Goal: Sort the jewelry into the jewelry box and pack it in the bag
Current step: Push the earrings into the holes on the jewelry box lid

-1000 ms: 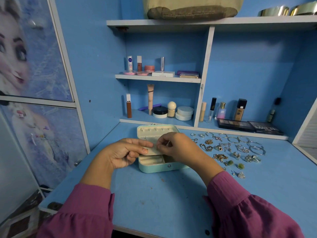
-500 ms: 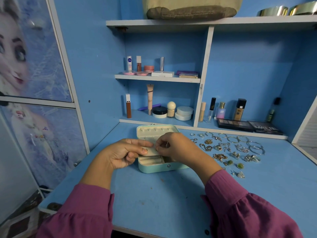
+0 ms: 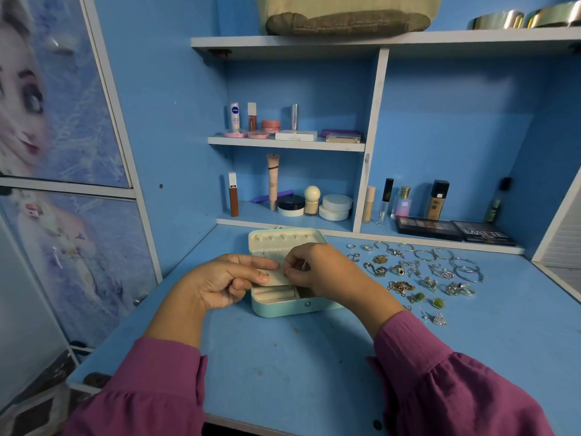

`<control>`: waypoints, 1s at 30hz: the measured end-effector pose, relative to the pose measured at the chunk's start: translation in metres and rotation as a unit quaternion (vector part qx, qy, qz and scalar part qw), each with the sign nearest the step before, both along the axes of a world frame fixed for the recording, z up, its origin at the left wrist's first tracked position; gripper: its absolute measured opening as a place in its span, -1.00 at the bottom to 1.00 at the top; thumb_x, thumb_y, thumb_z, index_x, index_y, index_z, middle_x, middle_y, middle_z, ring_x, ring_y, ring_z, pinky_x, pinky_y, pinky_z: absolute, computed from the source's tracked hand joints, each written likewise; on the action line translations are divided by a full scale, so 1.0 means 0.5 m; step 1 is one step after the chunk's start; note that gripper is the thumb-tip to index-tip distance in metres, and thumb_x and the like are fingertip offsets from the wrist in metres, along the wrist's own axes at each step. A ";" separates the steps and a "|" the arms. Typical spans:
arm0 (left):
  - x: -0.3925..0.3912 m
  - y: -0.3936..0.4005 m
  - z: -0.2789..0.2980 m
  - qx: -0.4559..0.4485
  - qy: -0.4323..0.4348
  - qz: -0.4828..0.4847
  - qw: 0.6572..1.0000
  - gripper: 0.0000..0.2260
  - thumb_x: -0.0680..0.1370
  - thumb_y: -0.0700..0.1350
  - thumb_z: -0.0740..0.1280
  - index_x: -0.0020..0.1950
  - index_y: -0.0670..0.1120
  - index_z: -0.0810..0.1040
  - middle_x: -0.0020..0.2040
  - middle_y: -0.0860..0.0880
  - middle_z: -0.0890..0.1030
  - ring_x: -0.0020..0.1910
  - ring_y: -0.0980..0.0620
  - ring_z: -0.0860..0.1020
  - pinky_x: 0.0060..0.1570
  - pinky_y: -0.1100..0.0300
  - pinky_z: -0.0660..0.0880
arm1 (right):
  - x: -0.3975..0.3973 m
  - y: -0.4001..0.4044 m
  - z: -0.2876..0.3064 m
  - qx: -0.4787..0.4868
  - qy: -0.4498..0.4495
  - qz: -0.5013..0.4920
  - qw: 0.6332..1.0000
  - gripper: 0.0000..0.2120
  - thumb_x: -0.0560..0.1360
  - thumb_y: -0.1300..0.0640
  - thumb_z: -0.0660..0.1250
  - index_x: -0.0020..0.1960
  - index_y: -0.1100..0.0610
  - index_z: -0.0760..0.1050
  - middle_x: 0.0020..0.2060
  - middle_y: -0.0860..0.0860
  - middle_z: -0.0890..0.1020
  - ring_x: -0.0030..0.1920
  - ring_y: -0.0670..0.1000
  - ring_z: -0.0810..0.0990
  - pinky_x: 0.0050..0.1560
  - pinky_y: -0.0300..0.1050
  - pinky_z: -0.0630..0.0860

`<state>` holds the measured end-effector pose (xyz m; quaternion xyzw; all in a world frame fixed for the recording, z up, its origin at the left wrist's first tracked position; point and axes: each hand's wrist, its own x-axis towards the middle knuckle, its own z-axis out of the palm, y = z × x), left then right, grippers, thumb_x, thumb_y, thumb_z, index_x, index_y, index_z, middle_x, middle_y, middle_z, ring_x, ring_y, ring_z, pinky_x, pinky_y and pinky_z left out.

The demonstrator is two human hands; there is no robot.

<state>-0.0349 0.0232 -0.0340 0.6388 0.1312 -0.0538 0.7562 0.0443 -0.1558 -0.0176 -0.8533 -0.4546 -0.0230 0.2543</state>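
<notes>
Clearly the work is at the sorting stage: the jewelry box (image 3: 290,305) lies open on the blue table (image 3: 283,372), lid tipped back toward the shelves, and both hands meet just above its front half. The left hand (image 3: 220,283) has its thumb and forefinger closed on the edge of a small cream flap (image 3: 276,276) — probably the box's earring panel — holding it raised and steady so the other hand can work on it. The right hand (image 3: 320,269) has its fingers curled, fingertips pinched at the flap's right edge; it seems to be fixing some tiny piece there, though what it pinches is too small to tell.

The box is a rounded rectangle in smooth mint-green with a snap stud on its front wall; inside is soft pale padding, with ring rolls below and a row of hooks in the lid. To its right, well apart from the hands, the rest of the jewelry (image 3: 418,272) is spread in loose rows — thin shiny bangles at the back, tangled chains and rings in the middle, green-stoned studs nearest. Laid out flat like this, each piece is easy to pick singly. A padded fabric bag (image 3: 345,22) sits on the top shelf.
</notes>
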 end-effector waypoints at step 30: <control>0.017 -0.015 0.010 -0.010 -0.196 0.121 0.973 -0.71 0.46 -0.22 0.35 0.17 -0.09 0.56 -0.07 -0.16 0.69 -0.47 0.16 0.47 -0.57 0.37 0.34 | 0.090 -0.104 -0.014 0.032 0.162 -0.200 0.966 -0.88 0.50 0.10 0.35 -0.10 0.12 0.61 -0.18 0.06 0.65 -0.19 0.03 0.57 -0.11 -0.06 0.55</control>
